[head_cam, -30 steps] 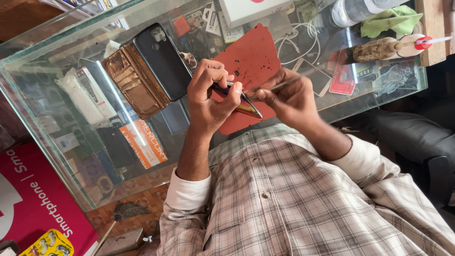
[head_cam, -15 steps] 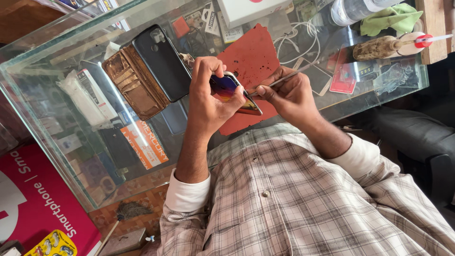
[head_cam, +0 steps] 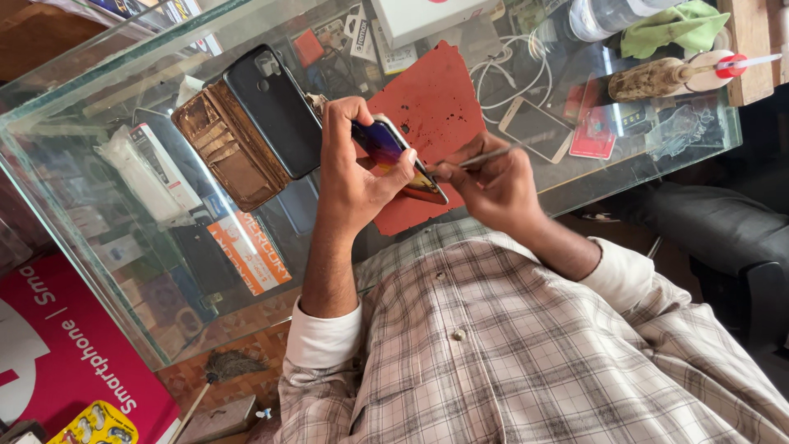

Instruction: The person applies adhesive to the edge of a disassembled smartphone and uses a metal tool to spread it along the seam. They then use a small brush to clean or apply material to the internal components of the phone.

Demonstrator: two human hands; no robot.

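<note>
My left hand (head_cam: 352, 179) grips a smartphone (head_cam: 385, 146) with a glossy purple and orange face, held tilted above a red work mat (head_cam: 436, 94). My right hand (head_cam: 496, 187) pinches a thin metal tool (head_cam: 486, 155), whose tip meets the phone's lower end by my left thumb. Both hands hover over the near edge of a glass counter (head_cam: 99, 271). My fingers hide part of the phone.
To the left, a black phone (head_cam: 275, 111) lies on a brown wallet case (head_cam: 223, 154). A brown bottle with a white cap (head_cam: 657, 78), a green cloth (head_cam: 674, 29), a white box (head_cam: 427, 16) and white cables (head_cam: 509, 70) sit at the back. Packaged goods show under the glass.
My left hand has turned the phone so that more of its coloured face shows. The right hand has brought the tool tip closer to the phone's end.
</note>
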